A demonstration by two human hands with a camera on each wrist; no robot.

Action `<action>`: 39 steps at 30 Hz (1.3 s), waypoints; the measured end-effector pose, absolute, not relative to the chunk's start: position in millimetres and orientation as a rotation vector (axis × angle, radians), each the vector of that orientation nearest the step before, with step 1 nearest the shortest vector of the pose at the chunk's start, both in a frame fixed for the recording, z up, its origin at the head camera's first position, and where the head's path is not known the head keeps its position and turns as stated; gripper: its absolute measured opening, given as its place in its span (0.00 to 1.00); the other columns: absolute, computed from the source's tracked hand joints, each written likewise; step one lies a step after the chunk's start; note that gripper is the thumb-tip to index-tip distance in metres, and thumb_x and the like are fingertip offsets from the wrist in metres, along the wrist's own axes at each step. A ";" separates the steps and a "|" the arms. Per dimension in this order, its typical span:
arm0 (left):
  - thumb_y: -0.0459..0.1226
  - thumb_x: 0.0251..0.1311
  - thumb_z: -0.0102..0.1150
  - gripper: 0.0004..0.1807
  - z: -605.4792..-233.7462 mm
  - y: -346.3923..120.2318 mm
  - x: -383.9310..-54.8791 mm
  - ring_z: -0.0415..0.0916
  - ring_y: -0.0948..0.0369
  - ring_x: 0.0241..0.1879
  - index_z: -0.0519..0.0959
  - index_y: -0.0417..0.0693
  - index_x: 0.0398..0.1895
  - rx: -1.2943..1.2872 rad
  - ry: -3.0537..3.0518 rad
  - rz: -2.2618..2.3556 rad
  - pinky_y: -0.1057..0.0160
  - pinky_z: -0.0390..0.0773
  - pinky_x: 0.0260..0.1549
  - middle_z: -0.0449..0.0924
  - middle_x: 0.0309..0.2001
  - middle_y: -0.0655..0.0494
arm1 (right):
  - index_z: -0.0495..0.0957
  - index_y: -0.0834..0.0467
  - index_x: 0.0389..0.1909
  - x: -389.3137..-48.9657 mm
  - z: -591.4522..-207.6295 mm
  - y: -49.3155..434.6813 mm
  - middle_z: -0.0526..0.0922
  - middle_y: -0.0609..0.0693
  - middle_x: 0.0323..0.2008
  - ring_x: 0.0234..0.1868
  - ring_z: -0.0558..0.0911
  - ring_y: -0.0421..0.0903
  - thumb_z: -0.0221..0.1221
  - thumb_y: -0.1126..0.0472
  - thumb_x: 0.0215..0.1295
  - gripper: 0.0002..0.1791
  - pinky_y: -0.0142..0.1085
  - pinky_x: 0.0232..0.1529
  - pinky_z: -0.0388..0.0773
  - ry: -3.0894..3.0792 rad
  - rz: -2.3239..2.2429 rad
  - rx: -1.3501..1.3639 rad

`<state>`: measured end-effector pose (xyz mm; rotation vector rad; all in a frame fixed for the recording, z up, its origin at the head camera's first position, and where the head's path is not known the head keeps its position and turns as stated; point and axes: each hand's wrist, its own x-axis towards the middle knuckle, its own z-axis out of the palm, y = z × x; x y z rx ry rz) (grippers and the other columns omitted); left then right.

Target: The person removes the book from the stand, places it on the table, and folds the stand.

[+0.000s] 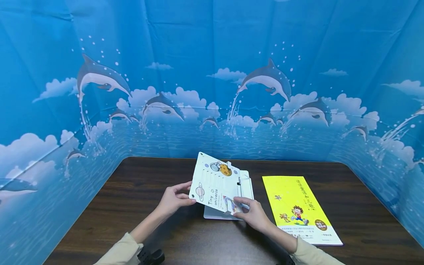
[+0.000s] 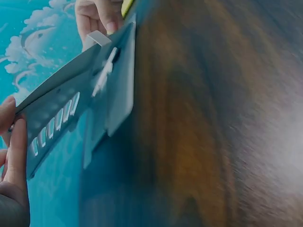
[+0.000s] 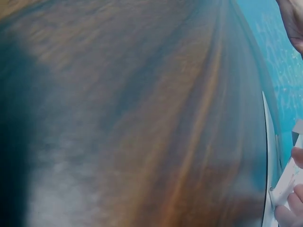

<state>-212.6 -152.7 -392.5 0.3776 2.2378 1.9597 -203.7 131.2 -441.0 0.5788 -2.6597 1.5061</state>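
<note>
A white book stand (image 1: 207,180), printed with planets and the words "Tiny universe", is in both hands at the middle of the table. Its printed panel is tilted up on the left over a white base plate (image 1: 218,214). My left hand (image 1: 175,198) pinches the panel's left corner between thumb and fingers. At the lower right, my right hand (image 1: 253,213) grips the clip end of the panel with thumb and fingertips. The left wrist view shows the panel's slotted underside (image 2: 57,118) lifted away from the base. In the right wrist view only the fingers (image 3: 296,201) and a sliver of the stand appear.
A yellow children's book (image 1: 298,206) lies flat to the right of the stand, near the right forearm. Under everything is a dark wooden table (image 1: 139,184). A blue dolphin-print cloth (image 1: 212,73) rises behind the table and along its sides.
</note>
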 end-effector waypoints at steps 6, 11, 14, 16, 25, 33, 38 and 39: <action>0.25 0.44 0.65 0.35 -405.9 -160.8 -211.4 0.81 0.55 0.35 0.65 0.28 0.58 0.286 2.294 1.902 0.67 0.77 0.34 0.72 0.46 0.37 | 0.75 0.67 0.49 -202.0 -443.3 134.4 0.77 0.60 0.50 0.53 0.74 0.55 0.66 0.69 0.47 0.25 0.46 0.49 0.72 -2.698 1.457 0.617; 0.25 0.43 0.65 0.34 -417.6 -164.3 -212.1 0.80 0.53 0.35 0.65 0.27 0.57 0.235 2.334 1.844 0.65 0.77 0.33 0.73 0.44 0.39 | 0.75 0.67 0.49 -201.9 -442.6 135.2 0.77 0.61 0.50 0.51 0.74 0.55 0.66 0.69 0.47 0.25 0.48 0.50 0.71 -2.723 1.431 0.650; 0.24 0.42 0.66 0.34 -424.6 -165.5 -212.2 0.81 0.53 0.34 0.65 0.26 0.57 0.202 2.368 1.805 0.65 0.77 0.31 0.73 0.43 0.40 | 0.75 0.67 0.49 -202.0 -442.8 134.9 0.76 0.61 0.50 0.51 0.75 0.54 0.66 0.70 0.47 0.25 0.49 0.50 0.70 -2.733 1.422 0.653; 0.24 0.41 0.66 0.35 -428.6 -166.0 -212.2 0.81 0.53 0.34 0.65 0.25 0.57 0.186 2.380 1.788 0.65 0.77 0.30 0.73 0.42 0.41 | 0.75 0.67 0.49 -202.1 -442.7 134.9 0.76 0.62 0.50 0.49 0.75 0.53 0.66 0.71 0.46 0.24 0.49 0.50 0.70 -2.736 1.422 0.653; 0.22 0.41 0.64 0.33 -435.4 -167.1 -209.2 0.79 0.56 0.32 0.65 0.23 0.55 0.142 2.391 1.742 0.66 0.77 0.29 0.72 0.41 0.39 | 0.75 0.69 0.48 -203.0 -441.6 133.8 0.76 0.62 0.49 0.50 0.75 0.54 0.65 0.73 0.47 0.23 0.49 0.50 0.70 -2.748 1.406 0.684; 0.23 0.42 0.63 0.33 -439.5 -168.6 -210.5 0.79 0.57 0.32 0.64 0.24 0.56 0.169 2.402 1.706 0.66 0.77 0.29 0.72 0.43 0.40 | 0.75 0.69 0.48 -203.5 -439.1 134.1 0.76 0.62 0.49 0.50 0.75 0.55 0.65 0.72 0.47 0.23 0.49 0.49 0.71 -2.769 1.388 0.699; 0.23 0.41 0.65 0.33 -439.2 -168.2 -211.8 0.78 0.58 0.30 0.67 0.25 0.55 0.151 2.451 1.666 0.66 0.76 0.28 0.74 0.41 0.43 | 0.75 0.69 0.49 -204.7 -438.1 134.3 0.76 0.62 0.49 0.50 0.75 0.55 0.65 0.71 0.48 0.23 0.49 0.49 0.71 -2.784 1.380 0.699; 0.23 0.41 0.65 0.32 -439.2 -168.0 -212.0 0.79 0.58 0.30 0.67 0.25 0.55 0.157 2.456 1.662 0.66 0.76 0.28 0.74 0.41 0.43 | 0.75 0.68 0.48 -204.9 -437.5 134.7 0.77 0.61 0.49 0.50 0.75 0.55 0.65 0.70 0.48 0.23 0.49 0.49 0.72 -2.783 1.379 0.695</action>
